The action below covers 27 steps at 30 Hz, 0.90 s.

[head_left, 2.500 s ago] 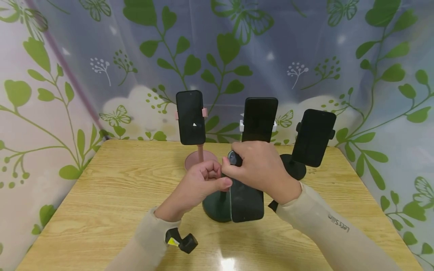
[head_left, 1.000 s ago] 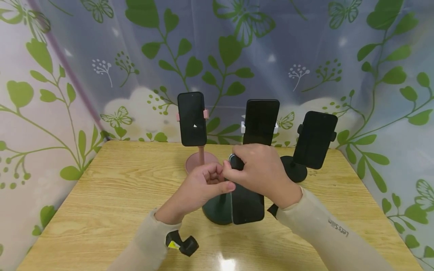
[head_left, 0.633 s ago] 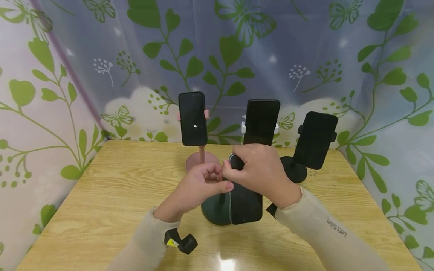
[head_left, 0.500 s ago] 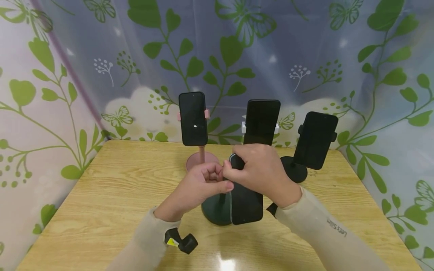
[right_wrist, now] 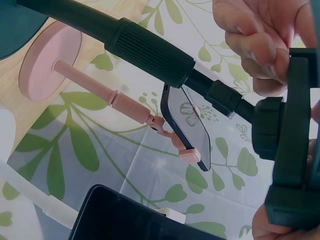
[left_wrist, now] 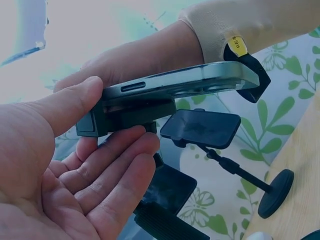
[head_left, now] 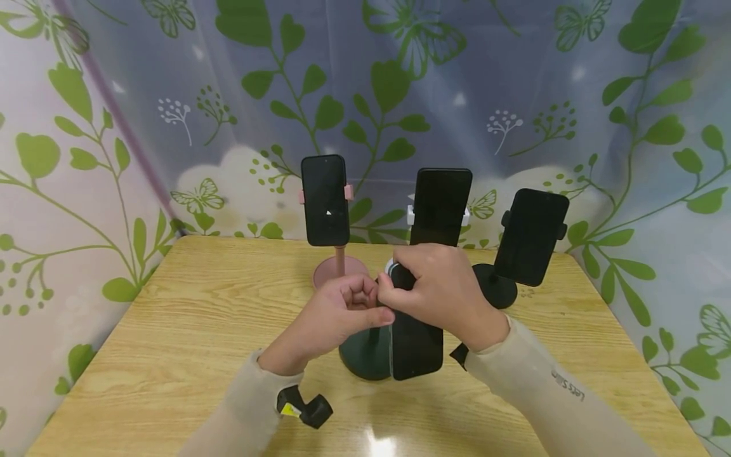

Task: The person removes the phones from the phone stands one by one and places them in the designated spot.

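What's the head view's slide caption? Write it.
Left hand and right hand at a phone and green stand, three mounted phones behind.

Glossy phone (head_left: 418, 349), matt plastic holder (right_wrist: 294, 135), wood-grain table (head_left: 200, 317)

Table (head_left: 188, 330): light yellowish wood with visible grain, its top smooth and slightly glossy.
Back cloth (head_left: 485, 57): hangs behind the table, blue-grey and softly creased, printed with green leafy stems (head_left: 328, 113), butterflies (head_left: 197, 195) and white sprigs (head_left: 175, 114).
Pale clouds (head_left: 228, 171): printed low, just above the table's far edge.
Left cloth (head_left: 34, 209): left of the table, pinkish white, with large green leaves.
Purple band (head_left: 122, 130): slants down toward the table's far left corner.
Right cloth (head_left: 674, 190): right of the table, pale, green leaves again.
Glare (head_left: 381, 446): small white patch near the table's front.
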### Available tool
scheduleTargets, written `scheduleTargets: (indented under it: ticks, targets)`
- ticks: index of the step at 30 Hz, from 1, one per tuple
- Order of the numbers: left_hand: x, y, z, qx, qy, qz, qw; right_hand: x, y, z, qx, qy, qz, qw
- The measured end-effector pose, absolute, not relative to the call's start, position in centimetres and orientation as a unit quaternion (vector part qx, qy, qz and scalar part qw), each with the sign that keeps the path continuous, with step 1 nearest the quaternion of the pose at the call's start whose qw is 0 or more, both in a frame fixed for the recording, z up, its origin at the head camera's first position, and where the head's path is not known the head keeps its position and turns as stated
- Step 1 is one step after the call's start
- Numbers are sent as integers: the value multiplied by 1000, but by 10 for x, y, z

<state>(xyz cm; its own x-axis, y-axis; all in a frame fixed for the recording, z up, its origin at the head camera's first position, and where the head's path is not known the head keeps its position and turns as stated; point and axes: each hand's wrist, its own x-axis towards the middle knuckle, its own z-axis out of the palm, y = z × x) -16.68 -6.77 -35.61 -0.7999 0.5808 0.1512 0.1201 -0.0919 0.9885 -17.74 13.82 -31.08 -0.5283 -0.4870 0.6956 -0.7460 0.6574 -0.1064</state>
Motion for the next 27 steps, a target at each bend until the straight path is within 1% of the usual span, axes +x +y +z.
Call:
scheduleTargets:
  ticks: [20,24,27]
  targets:
    - [-170,-70,-358,299,655,675,163,-178,142,-314,408,-811,229,353]
    - [-170,-70,-358,300,650,679,163,-177,143,-315,416,-803,247,347]
    - [-169,-69,-357,291,662,674,151,-176,144,-315,418,-798,269,342]
